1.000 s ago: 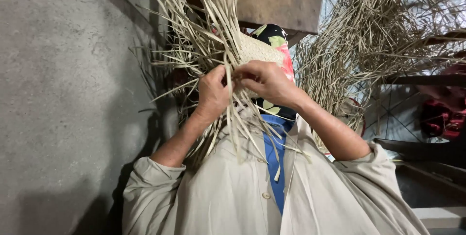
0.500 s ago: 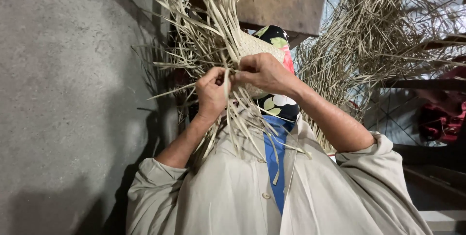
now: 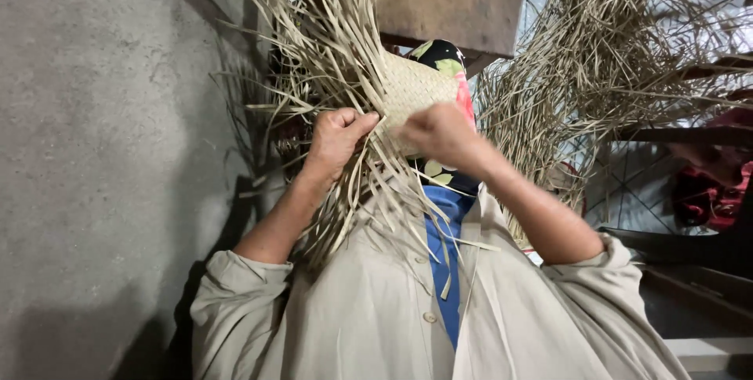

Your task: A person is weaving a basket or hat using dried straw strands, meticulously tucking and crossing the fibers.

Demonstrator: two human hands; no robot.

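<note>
Both hands have drifted apart a little since half a second ago: the left hand (image 3: 339, 138), then knuckle to knuckle with the right hand (image 3: 441, 134), now sits slightly left of centre with a gap between them. That left hand is curled into a fist around a few loose straw strips (image 3: 369, 192), thumb up beside the woven panel (image 3: 414, 90). The right hand is closed against the panel's lower edge, though what its fingers pinch is hidden. The panel lies just above both hands at centre frame, its unwoven strips fanning toward the upper left and hanging down over the beige shirt (image 3: 376, 309). More straw (image 3: 596, 74) fills the upper right.
</note>
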